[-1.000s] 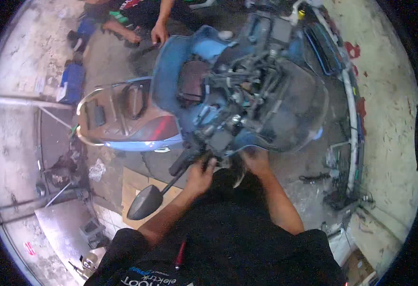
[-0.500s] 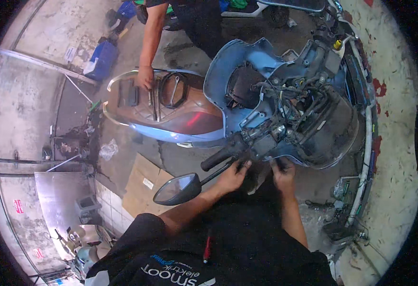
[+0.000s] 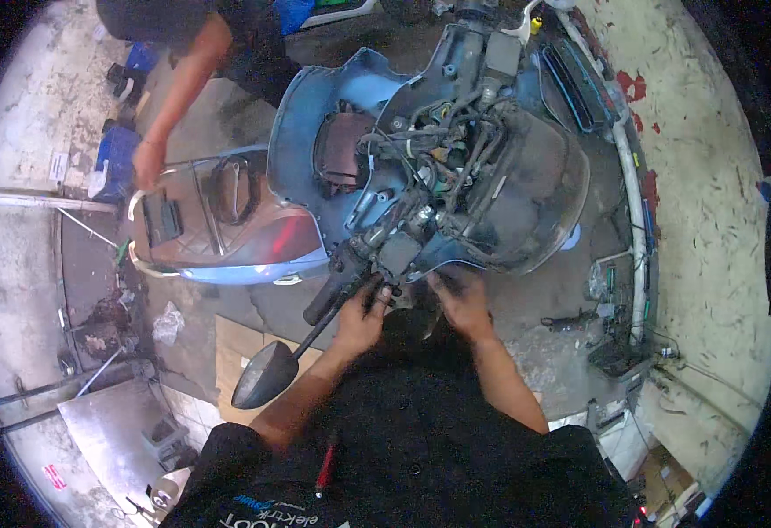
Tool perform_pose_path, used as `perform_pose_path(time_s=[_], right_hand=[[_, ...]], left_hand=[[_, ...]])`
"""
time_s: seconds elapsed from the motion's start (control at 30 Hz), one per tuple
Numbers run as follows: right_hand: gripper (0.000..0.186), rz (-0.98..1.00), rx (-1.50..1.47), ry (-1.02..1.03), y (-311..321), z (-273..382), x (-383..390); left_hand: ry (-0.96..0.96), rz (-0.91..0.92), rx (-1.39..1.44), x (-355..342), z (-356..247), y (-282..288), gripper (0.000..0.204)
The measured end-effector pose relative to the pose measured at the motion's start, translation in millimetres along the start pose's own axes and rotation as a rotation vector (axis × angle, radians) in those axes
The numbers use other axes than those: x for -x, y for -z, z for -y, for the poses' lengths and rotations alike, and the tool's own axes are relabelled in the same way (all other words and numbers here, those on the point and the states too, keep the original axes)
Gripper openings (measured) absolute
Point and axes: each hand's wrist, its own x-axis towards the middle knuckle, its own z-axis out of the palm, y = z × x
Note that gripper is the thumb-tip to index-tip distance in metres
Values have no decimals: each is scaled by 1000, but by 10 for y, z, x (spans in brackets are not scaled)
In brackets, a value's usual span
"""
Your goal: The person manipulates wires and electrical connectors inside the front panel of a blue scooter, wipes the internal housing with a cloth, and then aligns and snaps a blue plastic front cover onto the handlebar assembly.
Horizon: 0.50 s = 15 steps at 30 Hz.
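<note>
A stripped blue scooter front (image 3: 293, 141) shows tangled cables (image 3: 456, 132) and a dark curved housing (image 3: 539, 194). My left hand (image 3: 368, 308) is closed just below the left switch housing and grip (image 3: 337, 282), beside the mirror (image 3: 262, 374); what its fingers hold is hidden. My right hand (image 3: 456, 299) is curled at the lower edge of the blue panel, fingers partly hidden, a thin pale piece by its thumb; I cannot make out what it holds.
A co-worker's hand (image 3: 149, 163) is over the rear of the long brown seat (image 3: 262, 238), which carries tools. Cardboard (image 3: 236, 352) lies on the floor. A white pipe (image 3: 636, 246) runs along the right wall; a blue bin (image 3: 113, 163) stands at left.
The co-worker's arm has swung down to the seat since a second ago and shifted toward its rear. The view has swayed; my hands stay at the panel's lower edge.
</note>
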Motion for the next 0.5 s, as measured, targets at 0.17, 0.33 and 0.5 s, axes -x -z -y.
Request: perform_pose_path(time_s=[0.17, 0.33, 0.5], right_hand=[[20, 18, 3, 193, 42, -347, -102], [22, 135, -102, 103, 108, -387, -139], [28, 30, -255, -113, -96, -907, -4]], left_hand=[[24, 18, -7, 4, -162, 38, 32], [-16, -8, 80, 34, -318, 24, 29], [-6, -26, 109, 35, -358, -11, 29]])
